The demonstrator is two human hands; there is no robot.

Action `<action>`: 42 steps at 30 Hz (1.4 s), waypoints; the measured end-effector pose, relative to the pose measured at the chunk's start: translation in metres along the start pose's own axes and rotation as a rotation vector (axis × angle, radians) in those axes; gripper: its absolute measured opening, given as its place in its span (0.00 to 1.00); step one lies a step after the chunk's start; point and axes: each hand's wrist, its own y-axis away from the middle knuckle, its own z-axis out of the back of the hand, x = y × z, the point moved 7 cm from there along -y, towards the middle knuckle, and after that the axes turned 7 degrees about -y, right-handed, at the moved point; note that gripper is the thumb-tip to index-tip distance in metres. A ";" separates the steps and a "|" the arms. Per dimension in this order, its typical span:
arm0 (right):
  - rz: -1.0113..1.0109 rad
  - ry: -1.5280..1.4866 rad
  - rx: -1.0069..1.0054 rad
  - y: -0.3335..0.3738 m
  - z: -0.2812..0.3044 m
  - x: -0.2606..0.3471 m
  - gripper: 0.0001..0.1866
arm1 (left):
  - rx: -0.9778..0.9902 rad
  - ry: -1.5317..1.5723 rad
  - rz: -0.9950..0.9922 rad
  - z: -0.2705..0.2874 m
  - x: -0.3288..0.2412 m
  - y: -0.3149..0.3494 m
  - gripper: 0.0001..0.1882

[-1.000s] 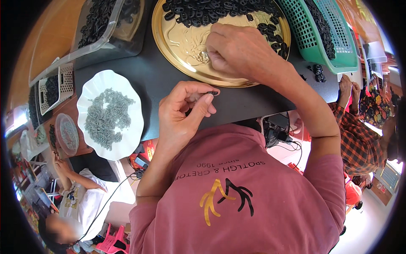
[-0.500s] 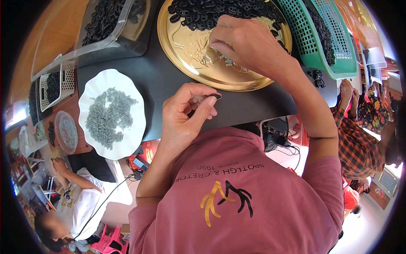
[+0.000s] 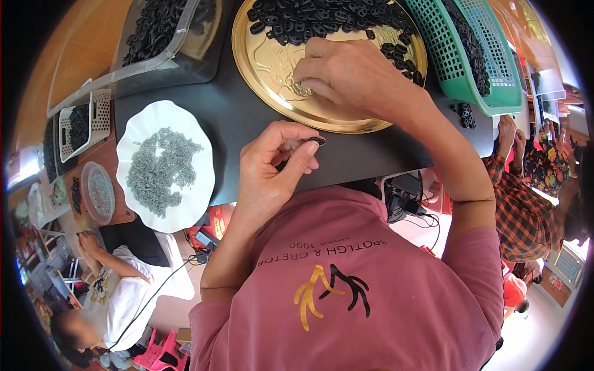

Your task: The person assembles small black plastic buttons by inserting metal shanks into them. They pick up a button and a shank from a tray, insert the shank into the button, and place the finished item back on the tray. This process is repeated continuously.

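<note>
My left hand (image 3: 278, 154) is closed in a pinch in front of the table's near edge. Between its thumb and forefinger sticks out a small black plastic piece (image 3: 319, 141), mostly covered by the fingers. My right hand (image 3: 340, 71) reaches over the round gold tray (image 3: 263, 83), its fingers bent together and pointing down at a few small silvery springs (image 3: 301, 90). Whatever its fingertips pinch is hidden. Many black oval pieces with two holes (image 3: 303, 21) are heaped at the tray's far side, with several more along its right side.
Left of the tray, a white wavy-edged plate (image 3: 198, 185) bears a pile of grey springs (image 3: 158, 170). A clear bin (image 3: 167, 59) and a green basket (image 3: 504, 99) hold black pieces. Loose black pieces (image 3: 464, 115) lie by the basket. Other people sit at both sides.
My right hand has shifted left over the tray, uncovering black pieces along the tray's right side. The left hand keeps its pinch on the black piece, almost unmoved.
</note>
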 end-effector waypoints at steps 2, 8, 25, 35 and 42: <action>0.020 0.016 -0.009 -0.002 -0.003 0.001 0.06 | 0.000 0.000 0.006 0.000 0.001 0.000 0.07; 0.040 0.019 -0.046 -0.003 0.003 0.001 0.06 | -0.009 0.007 0.005 0.000 -0.001 0.001 0.07; 0.036 0.059 -0.065 -0.009 -0.008 0.006 0.08 | -0.103 -0.061 -0.150 0.009 -0.016 -0.005 0.07; -0.287 -0.839 -0.181 0.008 0.017 -0.030 0.10 | -0.329 -0.250 -0.226 0.021 -0.044 -0.021 0.07; -0.339 -1.195 -0.082 0.020 0.020 -0.018 0.19 | -0.334 -0.502 -0.430 0.008 -0.067 -0.038 0.09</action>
